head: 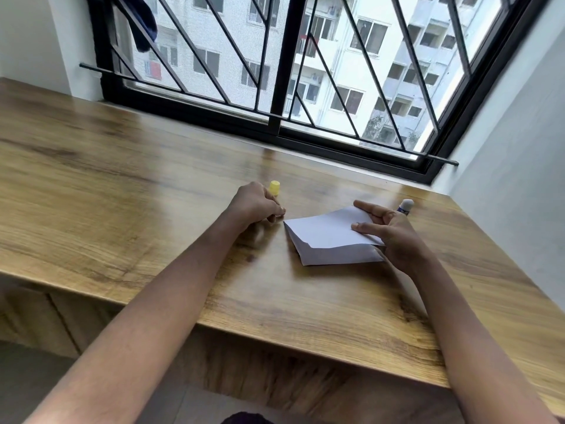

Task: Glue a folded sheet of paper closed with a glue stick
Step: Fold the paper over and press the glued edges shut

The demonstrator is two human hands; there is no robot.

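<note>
A folded white sheet of paper [330, 237] lies on the wooden desk [153, 191], its top flap lifted a little. My right hand [394, 237] grips the sheet's right edge, two fingers spread on top of the flap. The glue stick [406, 206], blue with a white uncapped tip, pokes out from behind that hand; I cannot tell whether the hand holds it. My left hand [253, 206] rests on the desk just left of the paper with its fingers curled. The yellow cap [274, 188] stands right behind its knuckles.
A barred window with a black frame [284, 117] runs along the far edge of the desk. A white wall [519, 179] closes off the right side. The desk's front edge [275, 332] runs below my forearms.
</note>
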